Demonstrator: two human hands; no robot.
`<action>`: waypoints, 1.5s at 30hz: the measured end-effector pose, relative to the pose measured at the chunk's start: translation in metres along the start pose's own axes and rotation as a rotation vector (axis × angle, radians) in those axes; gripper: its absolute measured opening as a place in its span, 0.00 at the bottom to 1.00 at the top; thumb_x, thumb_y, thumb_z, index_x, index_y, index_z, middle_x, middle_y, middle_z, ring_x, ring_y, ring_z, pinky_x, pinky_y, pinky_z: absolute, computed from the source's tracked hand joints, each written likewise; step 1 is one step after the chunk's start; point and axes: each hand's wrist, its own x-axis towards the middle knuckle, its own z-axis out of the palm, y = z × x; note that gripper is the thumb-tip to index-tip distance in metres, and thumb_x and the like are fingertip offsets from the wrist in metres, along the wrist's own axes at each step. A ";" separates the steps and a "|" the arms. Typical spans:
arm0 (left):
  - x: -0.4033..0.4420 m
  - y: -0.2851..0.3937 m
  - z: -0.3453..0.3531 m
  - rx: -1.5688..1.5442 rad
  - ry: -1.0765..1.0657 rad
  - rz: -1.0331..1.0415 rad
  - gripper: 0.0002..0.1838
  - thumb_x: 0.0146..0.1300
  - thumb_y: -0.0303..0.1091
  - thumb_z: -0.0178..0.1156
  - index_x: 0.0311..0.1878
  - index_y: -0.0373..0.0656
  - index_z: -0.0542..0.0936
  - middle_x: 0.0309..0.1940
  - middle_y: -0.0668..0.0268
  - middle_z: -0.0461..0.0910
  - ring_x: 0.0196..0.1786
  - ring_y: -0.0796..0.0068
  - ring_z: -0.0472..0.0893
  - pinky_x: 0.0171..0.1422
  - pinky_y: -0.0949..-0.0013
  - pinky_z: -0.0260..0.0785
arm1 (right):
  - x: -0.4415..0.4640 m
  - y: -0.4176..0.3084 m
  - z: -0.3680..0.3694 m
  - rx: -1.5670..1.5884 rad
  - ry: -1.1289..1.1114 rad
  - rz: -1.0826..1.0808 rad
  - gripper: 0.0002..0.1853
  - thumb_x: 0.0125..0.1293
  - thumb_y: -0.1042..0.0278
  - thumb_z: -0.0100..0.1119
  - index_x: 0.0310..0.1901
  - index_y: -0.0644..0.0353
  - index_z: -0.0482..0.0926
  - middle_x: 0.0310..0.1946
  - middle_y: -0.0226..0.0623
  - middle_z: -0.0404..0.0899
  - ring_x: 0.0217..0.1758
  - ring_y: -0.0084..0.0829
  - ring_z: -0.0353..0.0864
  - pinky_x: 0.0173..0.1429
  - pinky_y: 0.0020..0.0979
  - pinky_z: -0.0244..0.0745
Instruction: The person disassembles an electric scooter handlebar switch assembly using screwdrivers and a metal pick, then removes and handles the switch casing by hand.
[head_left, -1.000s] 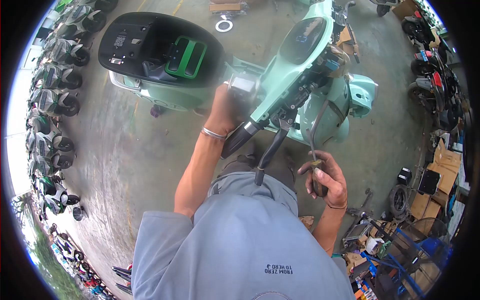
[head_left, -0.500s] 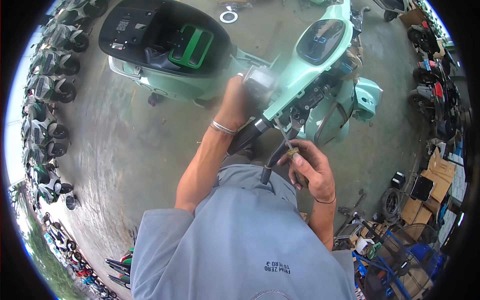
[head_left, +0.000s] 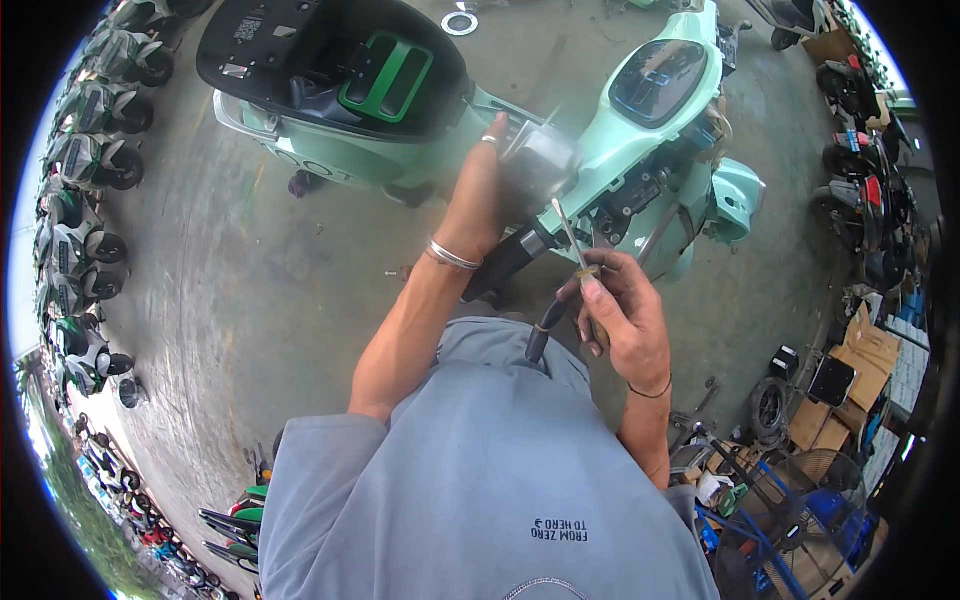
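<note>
Scooter (head_left: 345, 160): mint-green, across the upper floor from 11 to 2 o'clock of mid-view; black top with green-edged insert (head_left: 388, 77) at 11.
Handlebar cover (head_left: 590, 165): at 1 o'clock, dark display (head_left: 660, 85) set into it.
Left hand (head_left: 478, 190): at 12 o'clock, just beside a blurred silvery object (head_left: 545, 160); fingers mostly hidden, so grip and spread cannot be told.
Right hand (head_left: 630, 315): at 3 o'clock, fingers closed around the screwdriver handle.
Screwdriver (head_left: 572, 237): at 2 o'clock, shaft tilted towards 11, tip by the cover's lower edge; contact cannot be told.
Dark grip (head_left: 508, 258): at 1 o'clock, near centre, between the hands.
Black lever (head_left: 539, 340): at 4 o'clock, near centre, end close to the grey shirt (head_left: 480, 470).
Fan (head_left: 800, 535): at 4 o'clock, well apart.
</note>
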 end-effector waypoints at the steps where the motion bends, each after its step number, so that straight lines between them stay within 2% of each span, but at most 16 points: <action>1: 0.002 -0.001 -0.004 0.024 -0.019 0.003 0.28 0.78 0.56 0.41 0.47 0.40 0.79 0.34 0.61 0.84 0.29 0.74 0.81 0.25 0.69 0.68 | 0.000 0.000 0.001 -0.004 0.007 0.005 0.19 0.74 0.67 0.57 0.60 0.70 0.71 0.36 0.38 0.84 0.20 0.14 0.69 0.21 0.20 0.62; 9: 0.000 0.001 -0.006 0.120 0.064 -0.015 0.22 0.76 0.50 0.43 0.55 0.42 0.76 0.37 0.62 0.83 0.34 0.71 0.82 0.31 0.67 0.74 | 0.004 0.004 0.004 -0.183 0.062 -0.055 0.17 0.72 0.66 0.61 0.57 0.67 0.76 0.36 0.37 0.86 0.27 0.16 0.75 0.33 0.23 0.71; 11: -0.002 0.002 -0.002 0.135 0.072 -0.030 0.20 0.75 0.47 0.43 0.56 0.42 0.75 0.37 0.62 0.82 0.35 0.71 0.82 0.33 0.67 0.75 | 0.005 -0.002 0.005 -0.307 0.083 -0.053 0.17 0.71 0.67 0.62 0.56 0.67 0.77 0.38 0.40 0.86 0.34 0.21 0.81 0.41 0.25 0.76; 17: 0.004 -0.002 -0.009 0.083 -0.041 0.089 0.17 0.74 0.37 0.42 0.51 0.37 0.77 0.37 0.61 0.81 0.36 0.70 0.82 0.35 0.66 0.76 | 0.006 -0.007 0.006 -0.393 0.135 -0.150 0.17 0.70 0.68 0.62 0.56 0.68 0.78 0.42 0.46 0.86 0.48 0.34 0.86 0.53 0.31 0.78; 19: 0.010 -0.004 -0.016 -0.023 -0.172 0.040 0.15 0.73 0.34 0.42 0.48 0.37 0.78 0.37 0.60 0.80 0.37 0.71 0.81 0.35 0.66 0.75 | 0.008 -0.008 0.005 -0.392 0.141 -0.150 0.17 0.70 0.68 0.62 0.56 0.68 0.78 0.42 0.46 0.86 0.47 0.34 0.86 0.53 0.31 0.78; 23: 0.018 -0.013 -0.025 0.026 -0.211 0.084 0.14 0.71 0.33 0.44 0.47 0.37 0.78 0.37 0.61 0.80 0.35 0.71 0.80 0.35 0.68 0.74 | 0.011 -0.007 0.004 -0.387 0.148 -0.151 0.17 0.69 0.68 0.63 0.55 0.69 0.78 0.43 0.46 0.85 0.47 0.34 0.87 0.52 0.31 0.78; 26: 0.018 -0.014 -0.026 0.127 -0.239 0.152 0.14 0.71 0.33 0.46 0.47 0.37 0.79 0.37 0.62 0.81 0.35 0.71 0.80 0.37 0.68 0.74 | 0.013 -0.006 0.005 -0.399 0.135 -0.155 0.17 0.69 0.68 0.62 0.55 0.69 0.78 0.42 0.45 0.86 0.46 0.34 0.87 0.51 0.31 0.78; 28: 0.011 -0.013 -0.019 0.534 -0.180 0.301 0.14 0.71 0.33 0.46 0.47 0.37 0.79 0.38 0.62 0.81 0.36 0.71 0.81 0.39 0.65 0.76 | 0.014 -0.007 0.006 -0.383 0.133 -0.162 0.16 0.69 0.69 0.62 0.55 0.68 0.78 0.42 0.45 0.85 0.46 0.34 0.87 0.51 0.32 0.78; 29: 0.008 -0.011 -0.016 0.535 -0.181 0.299 0.14 0.71 0.33 0.46 0.47 0.37 0.79 0.38 0.62 0.81 0.36 0.71 0.81 0.39 0.65 0.76 | 0.014 -0.007 0.007 -0.369 0.131 -0.169 0.16 0.69 0.69 0.62 0.55 0.68 0.78 0.41 0.45 0.85 0.45 0.33 0.86 0.51 0.32 0.78; 31: 0.003 -0.007 -0.011 0.954 -0.147 0.511 0.15 0.72 0.33 0.45 0.47 0.36 0.79 0.39 0.62 0.82 0.38 0.70 0.82 0.42 0.63 0.77 | 0.015 -0.009 0.009 -0.390 0.133 -0.173 0.15 0.69 0.70 0.62 0.54 0.68 0.78 0.41 0.46 0.85 0.45 0.35 0.87 0.51 0.32 0.78; 32: 0.007 -0.009 -0.015 0.954 -0.149 0.507 0.15 0.72 0.33 0.45 0.47 0.36 0.79 0.39 0.62 0.82 0.38 0.70 0.82 0.42 0.63 0.77 | 0.015 -0.009 0.011 -0.413 0.134 -0.177 0.15 0.69 0.71 0.62 0.54 0.68 0.79 0.41 0.46 0.85 0.44 0.36 0.87 0.50 0.32 0.78; 33: 0.014 -0.011 -0.022 0.644 -0.162 0.365 0.15 0.72 0.33 0.45 0.48 0.36 0.79 0.39 0.61 0.82 0.38 0.70 0.82 0.42 0.63 0.77 | 0.015 -0.010 0.011 -0.413 0.136 -0.173 0.15 0.69 0.71 0.62 0.54 0.68 0.79 0.41 0.46 0.85 0.44 0.36 0.87 0.50 0.32 0.78; 35: 0.024 -0.016 -0.032 0.333 -0.167 0.221 0.15 0.72 0.33 0.44 0.48 0.36 0.79 0.39 0.60 0.82 0.38 0.69 0.83 0.42 0.63 0.77 | 0.016 -0.011 0.014 -0.498 0.129 -0.256 0.14 0.68 0.72 0.62 0.53 0.67 0.80 0.42 0.49 0.85 0.45 0.42 0.87 0.51 0.34 0.79; 41: 0.023 -0.014 -0.029 0.280 -0.181 0.198 0.15 0.72 0.34 0.45 0.49 0.36 0.79 0.39 0.59 0.82 0.37 0.68 0.82 0.38 0.65 0.76 | 0.020 -0.005 0.019 -0.550 0.185 -0.359 0.14 0.68 0.72 0.61 0.53 0.68 0.81 0.45 0.52 0.85 0.48 0.48 0.86 0.53 0.39 0.78; 43: 0.019 -0.011 -0.020 -0.128 -0.067 0.057 0.14 0.72 0.34 0.45 0.48 0.38 0.78 0.40 0.60 0.82 0.35 0.68 0.82 0.32 0.65 0.75 | 0.020 -0.004 0.021 -0.533 0.192 -0.336 0.14 0.68 0.72 0.61 0.53 0.68 0.81 0.45 0.52 0.85 0.48 0.49 0.86 0.54 0.39 0.78; 45: 0.015 -0.005 -0.018 0.017 -0.023 -0.017 0.22 0.77 0.52 0.45 0.46 0.42 0.79 0.33 0.65 0.83 0.32 0.74 0.81 0.23 0.69 0.67 | 0.018 -0.003 0.023 -0.516 0.202 -0.307 0.14 0.68 0.72 0.61 0.53 0.68 0.81 0.46 0.52 0.85 0.48 0.49 0.86 0.55 0.39 0.78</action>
